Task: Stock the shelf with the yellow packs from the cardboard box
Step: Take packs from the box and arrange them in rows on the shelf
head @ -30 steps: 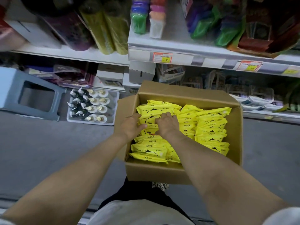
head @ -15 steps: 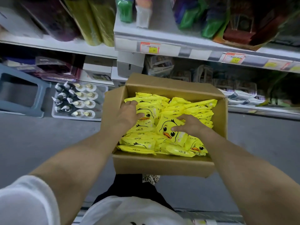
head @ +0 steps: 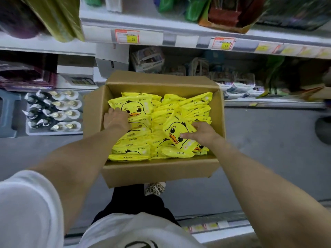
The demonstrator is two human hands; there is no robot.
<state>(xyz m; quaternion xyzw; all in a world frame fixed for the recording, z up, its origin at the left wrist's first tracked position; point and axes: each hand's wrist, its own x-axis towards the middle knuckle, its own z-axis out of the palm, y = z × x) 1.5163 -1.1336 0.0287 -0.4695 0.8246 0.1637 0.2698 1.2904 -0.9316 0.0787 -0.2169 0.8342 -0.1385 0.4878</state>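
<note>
A: Cardboard box (head: 157, 171), open, on the floor; yellow packs (head: 138, 147) fill it. Step?

B: Picking. Right hand (head: 203, 134) fingers pinch one tilted pack (head: 176, 130); left hand (head: 116, 119) fingers press together on another pack (head: 133, 109).

A: Next?

B: Lift clear, likely carry to the shelf (head: 268, 102) behind.

A: Obstacles?

B: Far box wall; shelf goods; bottle tray (head: 53, 111) at left.

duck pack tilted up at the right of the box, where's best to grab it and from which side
Take the tilted duck pack by its raised right edge, coming from the right, where the right hand already pinches it. That edge is lifted clear of the packed rows.
</note>
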